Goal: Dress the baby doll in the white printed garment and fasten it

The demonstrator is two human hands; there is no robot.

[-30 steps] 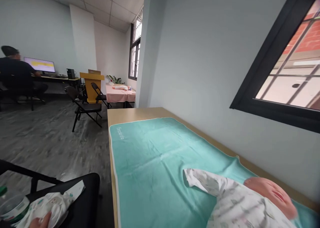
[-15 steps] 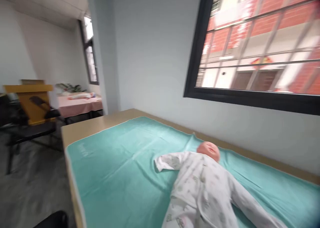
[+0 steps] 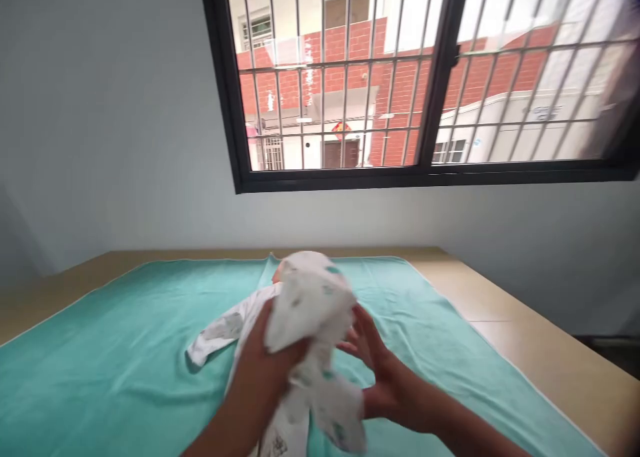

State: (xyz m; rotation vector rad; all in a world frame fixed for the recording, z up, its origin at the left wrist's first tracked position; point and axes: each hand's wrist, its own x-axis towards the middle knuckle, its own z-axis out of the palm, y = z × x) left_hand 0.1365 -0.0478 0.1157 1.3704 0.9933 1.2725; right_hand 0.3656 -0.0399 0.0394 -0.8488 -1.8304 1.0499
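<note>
Bunched in my left hand point(image 3: 273, 353) is a white cloth with green prints point(image 3: 313, 303). It is rounded at the top, one end hangs down, and blur hides its exact kind. My right hand point(image 3: 377, 367) is beside it on the right, fingers and thumb spread; whether they touch the cloth I cannot tell. Behind the cloth a baby doll point(image 3: 277, 273) lies on its back, its head mostly covered from view. The doll's white printed outfit point(image 3: 220, 333) shows one sleeve stretched to the left. Under the doll is a turquoise blanket point(image 3: 135, 350).
The blanket lies on a wooden table point(image 3: 500, 310) whose bare surface shows at the right and along the back. Beyond the table's far edge rises a grey wall point(image 3: 125, 143) with a barred, dark-framed window point(image 3: 335, 177).
My view has swung right, from the room's left side to face the window. Both hands have come into view, with the printed cloth in the left one, above the doll.
</note>
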